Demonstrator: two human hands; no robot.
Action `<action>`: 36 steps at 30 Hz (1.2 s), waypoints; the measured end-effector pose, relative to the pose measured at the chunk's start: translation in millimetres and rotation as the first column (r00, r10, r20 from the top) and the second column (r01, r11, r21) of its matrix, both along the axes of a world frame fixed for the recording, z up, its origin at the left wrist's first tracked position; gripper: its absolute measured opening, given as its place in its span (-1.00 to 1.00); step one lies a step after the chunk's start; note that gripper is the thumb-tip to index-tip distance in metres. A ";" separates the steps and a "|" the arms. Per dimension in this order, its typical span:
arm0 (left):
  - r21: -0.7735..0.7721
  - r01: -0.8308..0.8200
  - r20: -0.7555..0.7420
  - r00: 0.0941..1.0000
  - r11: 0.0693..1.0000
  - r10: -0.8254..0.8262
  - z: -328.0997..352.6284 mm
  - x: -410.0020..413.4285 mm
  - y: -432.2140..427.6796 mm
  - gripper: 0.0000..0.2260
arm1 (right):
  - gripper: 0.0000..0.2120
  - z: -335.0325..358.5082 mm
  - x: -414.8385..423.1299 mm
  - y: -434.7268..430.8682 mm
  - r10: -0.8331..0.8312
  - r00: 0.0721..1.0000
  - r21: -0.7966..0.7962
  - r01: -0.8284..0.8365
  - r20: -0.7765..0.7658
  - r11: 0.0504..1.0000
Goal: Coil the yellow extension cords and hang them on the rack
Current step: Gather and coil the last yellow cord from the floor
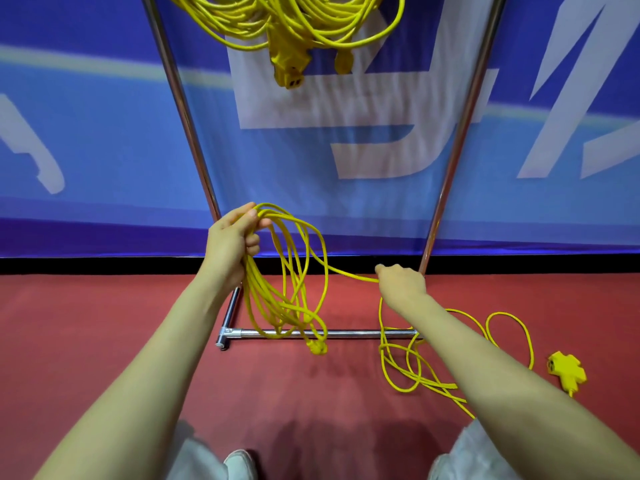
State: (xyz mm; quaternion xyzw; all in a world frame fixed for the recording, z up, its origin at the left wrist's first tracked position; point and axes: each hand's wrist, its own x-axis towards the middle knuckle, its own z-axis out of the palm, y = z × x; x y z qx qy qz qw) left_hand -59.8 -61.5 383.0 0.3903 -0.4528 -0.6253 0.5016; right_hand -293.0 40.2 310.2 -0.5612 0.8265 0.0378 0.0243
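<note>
Head view: coils point(284, 26) hung on rack point(186, 119); left hand point(232, 242) gripped half-wound coil point(258, 306), right hand point(401, 284) clasped loose cord point(443, 385) remaining on floor point(104, 323).

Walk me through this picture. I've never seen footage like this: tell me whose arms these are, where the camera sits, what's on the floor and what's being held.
There is no machine here. A person wears one wide-angle camera on the head, looking down at their own bare arms. The left hand grips the top of a bunch of yellow extension-cord loops, which hang down to a yellow plug. The right hand is curled round the single strand running out of those loops. Beyond it, loose yellow cord lies on the red floor and ends in a yellow multi-outlet block. Ahead stands a chrome tube rack before a blue banner. More yellow cord coils hang at its top.
</note>
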 end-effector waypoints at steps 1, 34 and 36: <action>0.018 -0.010 -0.036 0.999 1.000 0.011 1.4 -0.3 -0.1 -0.84 | -0.64 -2.1 1.8 0.3 0.019 1.000 0.023 -0.019 -0.003 1.000; 0.244 -0.263 -0.412 0.843 0.933 0.345 -14.3 -36.5 -4.7 -0.73 | -0.83 24.6 52.7 9.6 0.699 0.687 -0.344 -0.620 0.198 0.706; 0.250 -0.195 -0.444 0.847 0.948 0.291 -12.0 -37.7 -0.6 -0.87 | -0.81 25.5 54.2 8.4 0.658 0.731 -0.365 -0.571 0.181 0.735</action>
